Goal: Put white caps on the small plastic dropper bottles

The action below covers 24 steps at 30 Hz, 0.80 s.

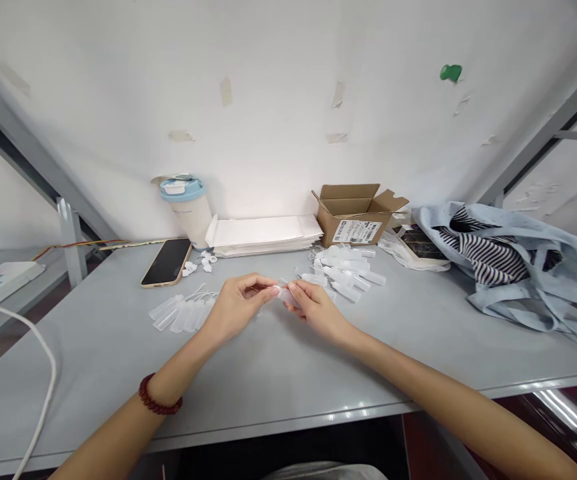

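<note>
Over the desk (288, 373), the left hand (241, 303) pinches the top end of a small translucent bottle (289, 297) and the right hand (318, 310) grips its body. This looks like the tip-fitting step; the work seems to call for a steady body while fingertips press or turn the top.

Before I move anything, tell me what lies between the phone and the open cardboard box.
The head view shows small white pieces, a blue-lidded cup and a white stack between the phone and the box.
</note>
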### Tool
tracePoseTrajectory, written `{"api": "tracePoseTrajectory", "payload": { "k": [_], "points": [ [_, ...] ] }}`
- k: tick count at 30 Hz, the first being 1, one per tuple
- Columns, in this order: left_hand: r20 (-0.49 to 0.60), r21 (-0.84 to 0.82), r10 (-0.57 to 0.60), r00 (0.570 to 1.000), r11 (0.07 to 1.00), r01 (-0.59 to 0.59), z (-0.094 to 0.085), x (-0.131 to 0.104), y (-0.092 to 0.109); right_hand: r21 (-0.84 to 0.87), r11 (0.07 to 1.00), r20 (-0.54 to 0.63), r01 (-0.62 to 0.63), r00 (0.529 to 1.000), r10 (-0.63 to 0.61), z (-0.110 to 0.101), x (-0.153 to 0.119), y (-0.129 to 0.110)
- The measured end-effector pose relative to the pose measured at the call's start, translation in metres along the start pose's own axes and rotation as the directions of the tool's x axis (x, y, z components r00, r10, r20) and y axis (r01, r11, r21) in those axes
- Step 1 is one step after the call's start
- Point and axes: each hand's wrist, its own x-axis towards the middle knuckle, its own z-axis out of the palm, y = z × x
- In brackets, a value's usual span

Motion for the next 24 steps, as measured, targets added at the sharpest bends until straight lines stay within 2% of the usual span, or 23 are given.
{"api": "tracePoseTrajectory", "payload": {
  "k": [3, 6, 8, 10, 13, 16, 19, 24],
  "points": [
    [0.074, 0.029, 0.084, 0.994, 0.996, -0.087, -0.0040, 0.0001, -0.0016, 0.202, 0.965, 0.094, -0.170, 0.984, 0.154, -0.0022, 0.0001, -0.0049],
    [0.117, 0.031, 0.186, 0.976, 0.981, -0.191, -0.0055, 0.0002, -0.0032, 0.300, 0.923, 0.151, -0.243, 0.967, 0.205, -0.0040, -0.0006, -0.0080],
    [0.138, 0.007, 0.216, 0.967, 0.976, -0.219, -0.0052, -0.0002, -0.0028, 0.345, 0.902, 0.182, -0.261, 0.961, 0.209, -0.0048, -0.0011, -0.0088],
    [0.150, -0.019, 0.194, 0.970, 0.981, -0.193, -0.0048, -0.0009, -0.0009, 0.374, 0.888, 0.194, -0.268, 0.959, 0.208, -0.0050, -0.0017, -0.0093],
    [0.090, -0.027, 0.116, 0.989, 0.993, -0.114, -0.0046, -0.0016, 0.0031, 0.378, 0.887, 0.182, -0.265, 0.961, 0.209, -0.0045, -0.0028, -0.0106],
    [0.028, 0.063, 0.036, 0.999, 0.997, -0.038, -0.0043, -0.0016, 0.0048, 0.363, 0.896, 0.158, -0.255, 0.965, 0.210, -0.0031, -0.0036, -0.0116],
    [0.076, 0.153, 0.010, 0.997, 0.988, -0.022, -0.0031, -0.0019, 0.0032, 0.321, 0.919, 0.108, -0.230, 0.973, 0.206, -0.0014, -0.0038, -0.0106],
    [0.203, 0.127, -0.009, 0.979, 0.992, -0.017, -0.0026, -0.0043, 0.0029, 0.252, 0.945, 0.042, -0.211, 0.977, 0.207, 0.0001, -0.0033, -0.0085]
  ]
}}
